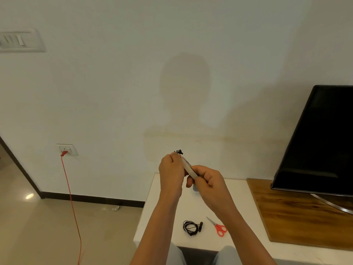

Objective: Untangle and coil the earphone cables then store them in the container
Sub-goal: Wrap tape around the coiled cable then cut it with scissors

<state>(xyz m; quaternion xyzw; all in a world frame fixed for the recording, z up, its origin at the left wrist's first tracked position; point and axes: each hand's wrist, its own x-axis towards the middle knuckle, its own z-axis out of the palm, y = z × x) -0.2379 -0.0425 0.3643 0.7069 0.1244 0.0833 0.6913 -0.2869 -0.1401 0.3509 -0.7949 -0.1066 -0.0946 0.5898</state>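
The left hand [171,169] is closed, fingers curled at the upper end of a slim white tube [188,166], just beside a small black earphone piece [179,152] that pokes out above the fingertips; whether it nips the cable or the tube's rim cannot be told. The right hand [208,178] is wrapped round the tube's lower end, holding it tilted in the air above the white table [162,222]. Earphone cable is likely light, limp and springy, prone to kink or uncoil, so it is best taken by the stiffer bud or plug and fed gently. A second coiled black earphone [191,227] lies on the table near the front edge, with red scissors [218,227] just beside it, apart. Farther right a television [321,140] stands on a wooden board [286,217]
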